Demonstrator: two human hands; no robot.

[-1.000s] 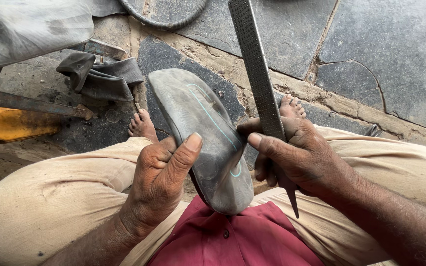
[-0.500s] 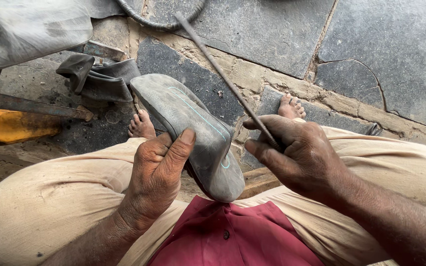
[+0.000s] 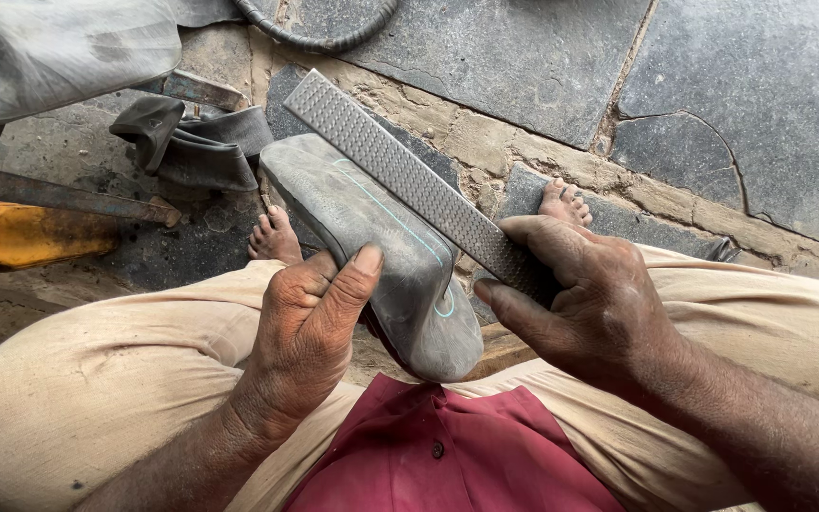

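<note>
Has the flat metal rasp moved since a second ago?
Yes. The flat metal rasp swung from pointing up-frame to lying flat across the grey rubber piece, tip toward the black rubber scraps.

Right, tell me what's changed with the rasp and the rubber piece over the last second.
The right hand has swung the flat rasp down from upright: it now lies toothed face up along the grey rubber piece, tip pointing up-left. Nothing was let go. The left hand keeps its grip on the rubber, thumb on top, and the person stays seated with feet on the stone floor.

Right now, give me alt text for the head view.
A seated person's left hand steadies a grey rubber shoe sole on the lap while the right hand lays a flat metal rasp across it, bare feet on stone paving.
</note>
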